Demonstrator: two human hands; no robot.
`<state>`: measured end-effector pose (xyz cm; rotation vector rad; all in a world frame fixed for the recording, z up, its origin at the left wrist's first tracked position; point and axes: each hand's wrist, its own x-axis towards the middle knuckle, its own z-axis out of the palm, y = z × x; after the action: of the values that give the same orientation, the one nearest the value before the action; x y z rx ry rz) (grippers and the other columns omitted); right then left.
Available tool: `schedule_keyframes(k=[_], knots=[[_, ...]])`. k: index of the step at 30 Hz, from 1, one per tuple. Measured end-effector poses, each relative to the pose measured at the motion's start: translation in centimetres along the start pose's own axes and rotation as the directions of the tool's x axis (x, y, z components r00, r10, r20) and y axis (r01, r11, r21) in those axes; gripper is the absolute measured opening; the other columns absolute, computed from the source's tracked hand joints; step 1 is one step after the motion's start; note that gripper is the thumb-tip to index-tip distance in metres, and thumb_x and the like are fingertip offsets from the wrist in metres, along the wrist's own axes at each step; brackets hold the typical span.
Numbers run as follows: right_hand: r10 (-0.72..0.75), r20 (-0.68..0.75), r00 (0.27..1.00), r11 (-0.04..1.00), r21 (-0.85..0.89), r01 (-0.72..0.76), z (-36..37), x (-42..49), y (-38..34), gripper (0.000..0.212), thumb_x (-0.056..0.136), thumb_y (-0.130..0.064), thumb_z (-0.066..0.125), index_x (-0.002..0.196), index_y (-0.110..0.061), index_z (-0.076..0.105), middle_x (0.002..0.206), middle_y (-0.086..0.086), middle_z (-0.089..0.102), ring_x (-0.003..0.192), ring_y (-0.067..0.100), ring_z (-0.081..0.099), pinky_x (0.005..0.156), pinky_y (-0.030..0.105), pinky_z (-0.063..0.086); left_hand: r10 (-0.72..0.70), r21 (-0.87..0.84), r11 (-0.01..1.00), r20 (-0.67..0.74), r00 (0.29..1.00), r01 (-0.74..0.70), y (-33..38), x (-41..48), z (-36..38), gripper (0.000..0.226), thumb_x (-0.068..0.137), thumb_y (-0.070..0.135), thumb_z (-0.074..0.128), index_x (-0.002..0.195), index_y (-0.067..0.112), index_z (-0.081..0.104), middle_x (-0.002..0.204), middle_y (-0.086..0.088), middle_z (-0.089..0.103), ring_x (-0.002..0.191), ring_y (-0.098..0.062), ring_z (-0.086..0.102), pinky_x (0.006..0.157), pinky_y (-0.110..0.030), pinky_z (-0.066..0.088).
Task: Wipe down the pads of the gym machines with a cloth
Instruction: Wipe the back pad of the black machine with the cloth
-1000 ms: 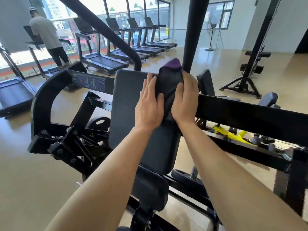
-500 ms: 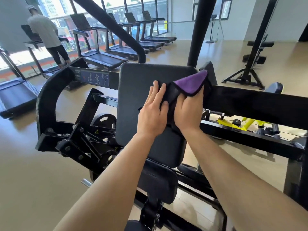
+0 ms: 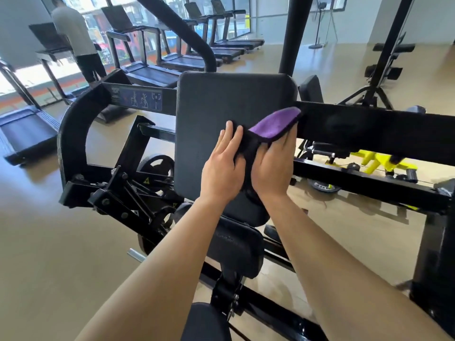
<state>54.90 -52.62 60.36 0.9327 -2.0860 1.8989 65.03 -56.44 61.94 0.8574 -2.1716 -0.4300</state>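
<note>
A large black back pad (image 3: 221, 107) stands tilted on a black gym machine at the centre of the head view. A dark cloth with a purple underside (image 3: 273, 124) lies against the pad's right half, its purple corner folded up. My left hand (image 3: 222, 166) presses flat on the cloth's left part, fingers together and pointing up. My right hand (image 3: 273, 168) holds the cloth's right part against the pad near its right edge. Below them sits a smaller black seat pad (image 3: 236, 249).
The machine's black frame (image 3: 369, 126) runs across to the right, and a curved arm (image 3: 71, 129) to the left. Several treadmills (image 3: 152, 72) line the windows at the back left, with a person (image 3: 76, 38) on one. Another black machine (image 3: 384, 70) stands back right. Tan floor surrounds everything.
Both hands have slid the cloth down the back pad from its top edge to its middle. The cloth's purple corner has flipped up and to the right.
</note>
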Motion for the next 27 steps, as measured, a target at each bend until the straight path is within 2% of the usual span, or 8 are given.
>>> schedule_keyframes(k=[7, 12, 15, 18, 20, 22, 24, 27], knots=[[0.199, 0.16, 0.967, 0.938, 0.254, -0.236, -0.6, -10.7, 5.5, 0.068, 0.093, -0.056, 0.057, 0.147, -0.019, 0.038, 0.137, 0.003, 0.059, 0.128, 0.016, 0.056, 0.111, 0.04, 0.046, -0.031, 0.078, 0.996, 0.004, 0.999, 0.031, -3.4, -8.1, 2.3, 0.059, 0.091, 0.006, 0.052, 0.149, 0.02, 0.048, 0.163, 0.004, 0.031, 0.146, -0.019, 0.038, 0.1, -0.039, 0.051], [0.258, 0.16, 0.953, 0.936, 0.205, -0.288, -1.2, -13.9, 5.7, 0.044, 0.095, -0.013, 0.059, 0.136, -0.018, 0.044, 0.126, -0.001, 0.059, 0.114, -0.005, 0.056, 0.104, 0.018, 0.046, -0.092, 0.151, 0.985, 0.089, 0.992, 0.078, -5.0, -12.4, 2.5, 0.051, 0.091, 0.013, 0.055, 0.143, 0.015, 0.054, 0.156, -0.002, 0.04, 0.139, -0.027, 0.04, 0.106, -0.04, 0.045], [0.271, 0.052, 0.961, 0.96, 0.057, -0.274, -0.8, -10.3, 4.0, 0.052, 0.094, -0.024, 0.053, 0.141, -0.004, 0.046, 0.133, 0.016, 0.057, 0.118, 0.021, 0.053, 0.109, 0.029, 0.04, -0.155, 0.148, 0.979, 0.105, 0.982, 0.139, -5.4, -13.4, 1.9, 0.048, 0.092, 0.013, 0.054, 0.14, 0.014, 0.056, 0.147, -0.001, 0.047, 0.134, -0.024, 0.042, 0.108, -0.037, 0.043], [0.17, 0.023, 0.985, 0.984, -0.058, -0.168, 0.0, -3.5, 1.3, 0.062, 0.099, -0.024, 0.051, 0.147, 0.013, 0.035, 0.15, 0.028, 0.04, 0.138, 0.035, 0.038, 0.11, 0.014, 0.018, -0.233, 0.064, 0.972, 0.089, 0.968, 0.228, -5.4, -13.8, 1.2, 0.042, 0.094, 0.016, 0.052, 0.136, 0.018, 0.058, 0.136, 0.004, 0.055, 0.126, -0.018, 0.049, 0.104, -0.033, 0.044], [0.1, 0.011, 0.995, 0.991, -0.092, -0.099, 0.1, -2.0, 0.3, 0.062, 0.102, -0.025, 0.049, 0.146, 0.016, 0.034, 0.152, 0.032, 0.037, 0.142, 0.04, 0.036, 0.116, 0.021, 0.017, -0.337, -0.047, 0.939, 0.088, 0.937, 0.342, -5.2, -13.8, 1.3, 0.035, 0.095, 0.019, 0.053, 0.129, 0.02, 0.061, 0.125, 0.006, 0.061, 0.117, -0.015, 0.057, 0.099, -0.032, 0.047], [0.051, 0.025, 0.998, 0.993, -0.103, -0.048, 0.0, -4.7, 1.1, 0.063, 0.102, -0.024, 0.049, 0.15, 0.011, 0.028, 0.155, 0.029, 0.035, 0.144, 0.038, 0.036, 0.12, 0.032, 0.023, -0.514, -0.244, 0.809, 0.148, 0.845, 0.535, -4.8, -13.6, 1.7, 0.024, 0.095, 0.021, 0.054, 0.116, 0.024, 0.064, 0.11, 0.006, 0.069, 0.101, -0.013, 0.065, 0.091, -0.032, 0.052], [0.134, 0.117, 0.984, 0.987, -0.103, -0.123, -0.7, -9.6, 3.3, 0.067, 0.101, -0.029, 0.047, 0.153, 0.005, 0.024, 0.155, 0.024, 0.037, 0.142, 0.035, 0.039, 0.119, 0.041, 0.033, -0.638, -0.464, 0.538, 0.322, 0.7, 0.704, -4.1, -13.5, 2.1, 0.011, 0.096, 0.022, 0.055, 0.095, 0.024, 0.065, 0.098, -0.002, 0.073, 0.084, -0.016, 0.07, 0.077, -0.034, 0.056], [0.331, 0.251, 0.91, 0.943, -0.067, -0.325, -1.4, -13.9, 5.6, 0.062, 0.096, -0.037, 0.044, 0.146, -0.002, 0.035, 0.14, 0.019, 0.051, 0.128, 0.034, 0.051, 0.11, 0.044, 0.042, -0.63, -0.547, 0.259, 0.529, 0.569, 0.796, -3.7, -13.9, 3.1, 0.019, 0.099, 0.02, 0.055, 0.084, 0.016, 0.065, 0.082, -0.007, 0.07, 0.067, -0.016, 0.068, 0.059, -0.028, 0.056]])
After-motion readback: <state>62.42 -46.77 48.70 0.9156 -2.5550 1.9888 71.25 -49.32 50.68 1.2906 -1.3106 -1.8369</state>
